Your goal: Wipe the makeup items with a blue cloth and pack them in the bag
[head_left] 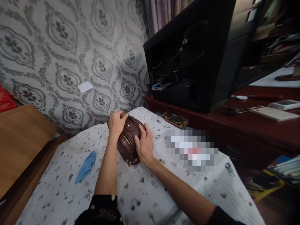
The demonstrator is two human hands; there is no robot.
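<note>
A small brown leather bag (pixel 130 137) with gold zips lies on a table covered by a white patterned cloth (pixel 70 193). My left hand (pixel 116 124) grips the bag's far top end, fingers curled over it. My right hand (pixel 145 146) presses on the bag's right side, fingers wrapped against the leather. Both hands hold the bag between them.
A blue cloth (pixel 86 166) lies on the table to the left of the bag. A blurred patch (pixel 192 150) sits at the right. A wooden surface (pixel 21 137) stands at left, a dark red desk (pixel 257 128) with a black box (pixel 197 56) at right.
</note>
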